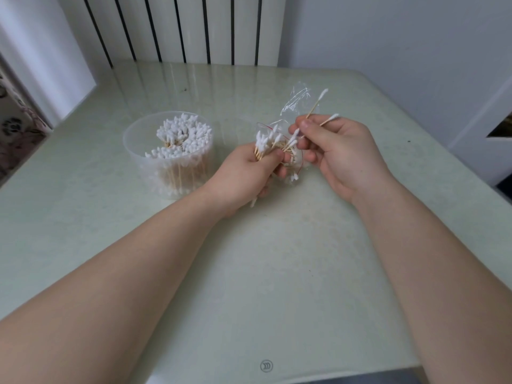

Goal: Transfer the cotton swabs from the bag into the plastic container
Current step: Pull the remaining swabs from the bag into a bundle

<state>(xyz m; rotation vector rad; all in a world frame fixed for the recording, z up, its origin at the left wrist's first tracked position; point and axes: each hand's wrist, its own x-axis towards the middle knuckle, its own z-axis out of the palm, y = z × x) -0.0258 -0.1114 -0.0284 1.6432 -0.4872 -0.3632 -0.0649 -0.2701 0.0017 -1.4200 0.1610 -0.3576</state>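
Head view, item list. Left hand (249,176): one, fingers clenched round a bundle of cotton swabs (266,142), too many to count, together with the lower part of the bag (297,101). Right hand (340,156): one, thumb and forefinger pinching two loose swabs (315,105), white tips pointing away. Plastic container (133,139): one, round, upright on the table (277,273) just left of the hands, packed with standing swabs (180,139).

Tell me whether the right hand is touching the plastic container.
Apart. The head view shows the right hand pinching cotton swabs well right of the plastic container, with the left hand between them.
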